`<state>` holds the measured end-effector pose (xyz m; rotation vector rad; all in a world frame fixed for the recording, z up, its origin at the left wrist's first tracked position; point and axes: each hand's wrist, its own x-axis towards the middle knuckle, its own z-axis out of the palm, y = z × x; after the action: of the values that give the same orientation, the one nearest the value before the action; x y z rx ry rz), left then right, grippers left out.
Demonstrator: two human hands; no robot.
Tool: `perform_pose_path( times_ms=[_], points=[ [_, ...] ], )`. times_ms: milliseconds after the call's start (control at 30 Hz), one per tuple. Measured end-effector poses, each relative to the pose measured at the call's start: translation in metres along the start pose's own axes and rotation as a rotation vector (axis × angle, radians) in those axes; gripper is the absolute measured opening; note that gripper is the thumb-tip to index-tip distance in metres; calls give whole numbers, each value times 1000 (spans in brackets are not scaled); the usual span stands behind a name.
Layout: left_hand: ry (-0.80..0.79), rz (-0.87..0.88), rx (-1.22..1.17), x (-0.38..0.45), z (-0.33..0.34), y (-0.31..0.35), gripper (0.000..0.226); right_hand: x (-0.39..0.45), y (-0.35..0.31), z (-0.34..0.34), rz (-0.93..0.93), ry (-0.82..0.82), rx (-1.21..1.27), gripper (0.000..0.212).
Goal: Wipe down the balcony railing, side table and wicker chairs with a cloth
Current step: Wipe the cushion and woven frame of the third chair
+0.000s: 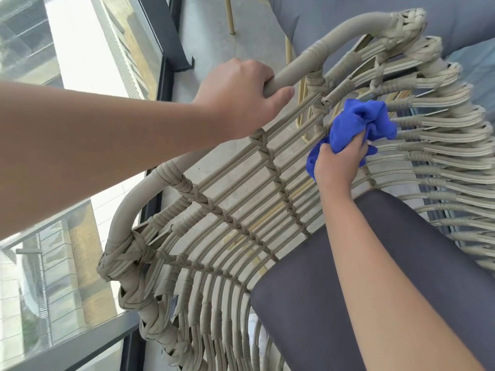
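Left hand (238, 95) wraps its fingers round the top rail of the wicker chair (214, 210), whose rounded back runs lengthwise from lower left to upper right, its slats fanning out toward the seat. Right hand (340, 162) grips a bunched blue cloth (359, 124) and presses it against the slats on the inside of the backrest, near the upper right curve. Grey seat cushion (334, 303) lies at lower right under the right forearm. Behind the chair stands the glass balcony railing (158, 223) with dark frames, above a pale grey tiled floor (214, 36).
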<state>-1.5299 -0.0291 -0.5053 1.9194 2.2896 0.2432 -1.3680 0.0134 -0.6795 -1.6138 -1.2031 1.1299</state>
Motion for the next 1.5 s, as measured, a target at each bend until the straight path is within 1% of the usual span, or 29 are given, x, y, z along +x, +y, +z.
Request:
perform_pose_path(
  times_ms=[233, 433, 600, 900, 1033, 1167, 1267, 1367, 1500],
  points=[
    [7, -3, 25, 0, -1, -1, 50, -39, 9, 10, -3, -26, 25, 81],
    [4, -10, 22, -1, 0, 0, 52, -91, 13, 19, 10, -79, 54, 86],
    [16, -19, 53, -2, 0, 2, 53, -136, 22, 29, 6, -106, 75, 84],
    [27, -18, 69, -4, -2, 3, 52, -238, 27, 44, 66, -254, 171, 82],
    [29, -13, 78, -4, -2, 3, 52, -263, 26, 47, 99, -304, 176, 82],
    [19, -19, 73, -5, -2, 4, 52, -288, 28, 44, 110, -408, 190, 81],
    [21, -21, 73, -5, -3, 4, 52, -291, 33, 39, 117, -447, 211, 81],
    [23, -21, 76, -5, -3, 5, 52, -278, 34, 29, 164, -414, 288, 74],
    [16, -18, 58, -4, -3, 3, 51, -247, 29, 12, 187, -223, 360, 50]
  ],
)
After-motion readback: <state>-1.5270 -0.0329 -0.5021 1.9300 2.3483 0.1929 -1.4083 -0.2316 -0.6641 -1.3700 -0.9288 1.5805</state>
